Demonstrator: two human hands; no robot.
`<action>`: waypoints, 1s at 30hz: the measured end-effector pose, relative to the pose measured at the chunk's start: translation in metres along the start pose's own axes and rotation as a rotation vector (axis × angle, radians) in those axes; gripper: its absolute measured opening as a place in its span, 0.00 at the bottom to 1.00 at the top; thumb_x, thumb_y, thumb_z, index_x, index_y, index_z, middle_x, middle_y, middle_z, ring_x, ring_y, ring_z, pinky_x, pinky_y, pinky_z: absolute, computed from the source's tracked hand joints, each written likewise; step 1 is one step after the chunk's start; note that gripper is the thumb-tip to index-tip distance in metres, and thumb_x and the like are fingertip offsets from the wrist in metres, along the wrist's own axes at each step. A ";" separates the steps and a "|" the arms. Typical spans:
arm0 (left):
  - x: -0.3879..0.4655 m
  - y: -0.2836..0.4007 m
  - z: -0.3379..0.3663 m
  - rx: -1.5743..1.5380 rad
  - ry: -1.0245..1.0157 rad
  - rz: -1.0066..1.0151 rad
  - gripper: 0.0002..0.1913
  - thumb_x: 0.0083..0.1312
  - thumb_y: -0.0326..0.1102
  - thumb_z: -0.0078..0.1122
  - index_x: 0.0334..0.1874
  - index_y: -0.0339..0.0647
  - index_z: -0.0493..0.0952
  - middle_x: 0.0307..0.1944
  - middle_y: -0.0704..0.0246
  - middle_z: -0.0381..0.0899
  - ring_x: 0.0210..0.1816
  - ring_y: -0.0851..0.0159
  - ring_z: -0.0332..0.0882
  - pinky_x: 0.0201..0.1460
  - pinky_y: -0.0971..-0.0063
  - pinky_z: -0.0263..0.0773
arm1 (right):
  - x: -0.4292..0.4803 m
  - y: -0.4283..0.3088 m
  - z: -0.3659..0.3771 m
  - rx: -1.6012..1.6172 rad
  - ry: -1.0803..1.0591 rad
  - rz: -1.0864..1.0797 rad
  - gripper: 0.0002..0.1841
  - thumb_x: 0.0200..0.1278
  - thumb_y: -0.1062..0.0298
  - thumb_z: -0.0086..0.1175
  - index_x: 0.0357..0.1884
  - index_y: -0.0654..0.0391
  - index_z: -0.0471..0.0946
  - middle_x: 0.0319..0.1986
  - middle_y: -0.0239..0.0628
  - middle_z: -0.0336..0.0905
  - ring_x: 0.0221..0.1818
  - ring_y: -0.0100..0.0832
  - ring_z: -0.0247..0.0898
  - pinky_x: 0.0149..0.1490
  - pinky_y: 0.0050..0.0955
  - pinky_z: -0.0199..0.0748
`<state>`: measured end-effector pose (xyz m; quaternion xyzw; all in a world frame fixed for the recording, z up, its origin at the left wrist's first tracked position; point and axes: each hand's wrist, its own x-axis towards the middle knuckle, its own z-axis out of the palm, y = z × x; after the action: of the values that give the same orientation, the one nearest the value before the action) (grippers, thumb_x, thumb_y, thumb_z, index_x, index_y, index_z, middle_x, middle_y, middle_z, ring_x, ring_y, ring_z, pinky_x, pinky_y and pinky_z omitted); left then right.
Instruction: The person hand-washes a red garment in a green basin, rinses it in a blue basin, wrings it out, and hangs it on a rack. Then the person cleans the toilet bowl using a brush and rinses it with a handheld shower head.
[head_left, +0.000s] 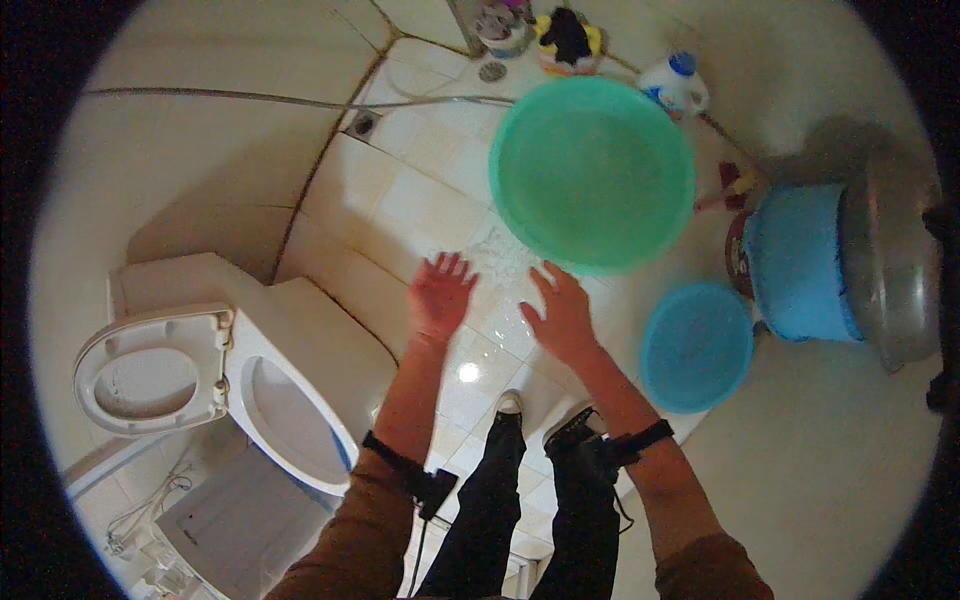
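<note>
My left hand (441, 294) is held over the tiled floor with its fingers spread and nothing in it. To its right, my right hand (561, 313) is also free of any object, thumb and fingers apart, close to the lower edge of a large green plastic basin (592, 176). Whether its fingertips touch that rim I cannot tell. A smaller blue plastic basin (697, 349) lies to the right of my right hand. Wet, shiny patches show on the light floor tiles (480, 352) between and below my hands.
A toilet (300, 427) with its seat raised stands at left. Floor drains (364, 124) and a thin hose (225, 96) lie beyond. A white jug with a blue cap (675, 86) stands behind the green basin. Stacked at right are a blue bucket (799, 262) and a metal basin (896, 262).
</note>
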<state>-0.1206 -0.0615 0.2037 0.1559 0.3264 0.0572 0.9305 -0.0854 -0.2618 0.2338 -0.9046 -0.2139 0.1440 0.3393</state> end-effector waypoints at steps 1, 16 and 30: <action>-0.002 0.033 0.006 0.135 0.155 0.065 0.24 0.57 0.50 0.46 0.52 0.44 0.64 0.57 0.67 0.57 0.62 0.58 0.43 0.63 0.54 0.34 | 0.008 0.003 -0.011 0.008 0.012 0.032 0.26 0.48 0.58 0.54 0.51 0.55 0.67 0.54 0.43 0.58 0.56 0.42 0.53 0.57 0.42 0.52; -0.075 0.249 -0.018 1.054 0.662 0.312 0.28 0.55 0.33 0.54 0.59 0.38 0.58 0.57 0.63 0.58 0.55 0.67 0.59 0.50 0.75 0.60 | 0.019 0.102 -0.122 -0.459 -0.190 0.426 0.20 0.42 0.59 0.58 0.40 0.55 0.74 0.43 0.44 0.68 0.49 0.45 0.61 0.51 0.42 0.61; -0.018 0.209 -0.015 1.553 0.634 0.268 0.23 0.50 0.24 0.56 0.50 0.37 0.66 0.48 0.63 0.66 0.52 0.61 0.63 0.49 0.70 0.66 | 0.294 0.078 -0.045 -0.260 -0.263 0.018 0.22 0.45 0.61 0.55 0.43 0.60 0.70 0.42 0.47 0.67 0.46 0.47 0.62 0.51 0.39 0.62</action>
<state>-0.1453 0.1361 0.2719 0.7642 0.4973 -0.0325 0.4094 0.2103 -0.1973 0.1800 -0.9163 -0.2649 0.2350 0.1872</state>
